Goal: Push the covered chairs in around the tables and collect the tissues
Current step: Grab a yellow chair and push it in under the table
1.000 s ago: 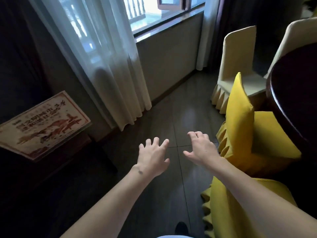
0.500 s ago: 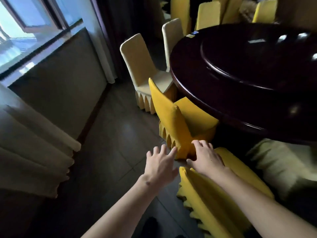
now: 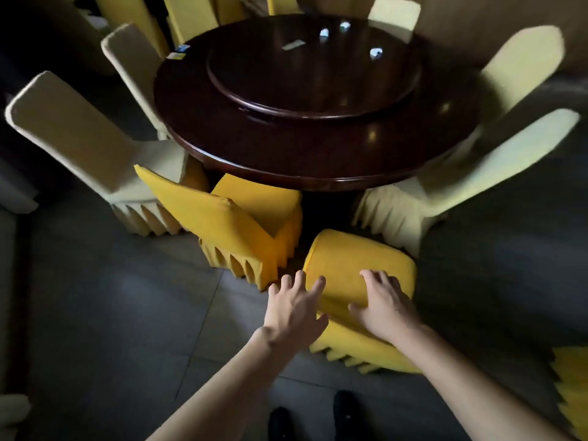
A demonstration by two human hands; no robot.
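**Chair under both hands at the round surface**

Chair (image 3: 356,265) in a bright yellow cover stands right in front of me, its back toward me and its seat facing the dark round surface (image 3: 318,148), not tucked under it. My right hand (image 3: 380,305) lies flat and open on top of the chair back, fingers spread. My left hand (image 3: 294,308) is open too, fingers splayed at the back's left edge; I cannot tell whether it touches the cover. Neither hand grips anything.

Just left, a second yellow chair (image 3: 241,224) sits angled, its seat partly under the rim. Pale cream chairs (image 3: 73,138) ring the surface on the left and on the right. A raised turntable (image 3: 313,74) sits in the middle of the surface, with a small blue-and-yellow packet (image 3: 178,52) near the far left rim. My black shoes (image 3: 345,412) show on the grey tiled floor (image 3: 111,313).
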